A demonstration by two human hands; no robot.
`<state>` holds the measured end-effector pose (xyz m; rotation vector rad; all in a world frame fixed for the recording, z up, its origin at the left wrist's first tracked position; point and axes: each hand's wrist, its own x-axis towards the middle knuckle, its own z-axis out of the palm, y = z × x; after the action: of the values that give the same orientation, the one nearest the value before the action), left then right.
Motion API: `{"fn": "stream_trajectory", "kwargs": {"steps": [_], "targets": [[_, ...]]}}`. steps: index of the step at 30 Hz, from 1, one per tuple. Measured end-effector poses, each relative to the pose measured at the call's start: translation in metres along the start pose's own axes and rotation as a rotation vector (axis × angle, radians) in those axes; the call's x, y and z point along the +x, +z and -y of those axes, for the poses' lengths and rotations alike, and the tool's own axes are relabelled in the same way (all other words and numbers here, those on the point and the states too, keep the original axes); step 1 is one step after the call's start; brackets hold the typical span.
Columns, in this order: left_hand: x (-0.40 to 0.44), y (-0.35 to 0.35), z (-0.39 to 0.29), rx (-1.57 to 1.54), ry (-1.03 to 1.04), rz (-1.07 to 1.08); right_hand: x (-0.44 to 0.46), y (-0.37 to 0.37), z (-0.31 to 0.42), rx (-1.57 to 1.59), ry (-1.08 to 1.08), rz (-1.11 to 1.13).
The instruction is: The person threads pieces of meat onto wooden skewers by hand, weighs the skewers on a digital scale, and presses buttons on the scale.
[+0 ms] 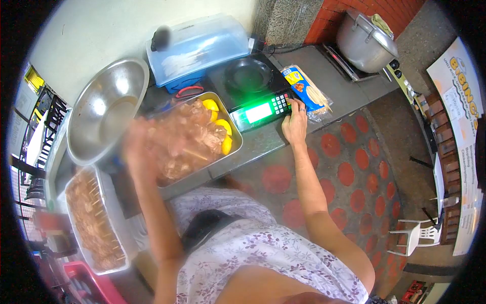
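Note:
A metal tray point(238, 147) holds raw meat pieces point(177, 137) and yellow pieces point(223, 133) along its right side. Over the tray's left part is my left hand point(140, 144), smeared by motion, so its fingers cannot be made out. My right hand point(295, 121) touches the keypad of a black digital scale point(276, 105) with a lit green display; its fingers are bent, and nothing shows in them. A dark round plate point(248, 76) sits on the scale. Beside my right hand lies a pack of wooden sticks point(309, 91).
At the left stand a large steel basin point(107, 111) and a white container point(129, 243) of skewered meat point(93, 218). Behind the tray is a blue lidded box point(197, 50). A big pot point(364, 43) stands at the back right, a white chair point(415, 235) on the floor.

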<state>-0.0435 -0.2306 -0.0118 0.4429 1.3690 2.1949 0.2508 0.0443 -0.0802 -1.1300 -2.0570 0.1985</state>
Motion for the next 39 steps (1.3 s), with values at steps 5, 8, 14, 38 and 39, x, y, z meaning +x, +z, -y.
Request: {"fn": "stream_trajectory", "kwargs": {"steps": [5, 8, 14, 38, 39], "targets": [[0.000, -0.002, 0.001, -0.021, 0.013, 0.001, 0.000, 0.000, 0.000, -0.002, -0.002, -0.007], [0.001, -0.003, 0.001, -0.029, 0.003, 0.008, -0.001, 0.001, -0.001, 0.004, -0.014, -0.006], [0.005, -0.008, 0.005, -0.015, 0.041, 0.030, -0.001, 0.001, -0.001, 0.003, -0.018, -0.020], [0.002, -0.007, 0.002, -0.011, -0.026, 0.015, -0.001, -0.001, 0.002, 0.011, 0.029, 0.006], [0.005, -0.011, 0.005, -0.003, -0.002, 0.028, -0.001, 0.000, 0.001, 0.007, 0.024, 0.001]]}}
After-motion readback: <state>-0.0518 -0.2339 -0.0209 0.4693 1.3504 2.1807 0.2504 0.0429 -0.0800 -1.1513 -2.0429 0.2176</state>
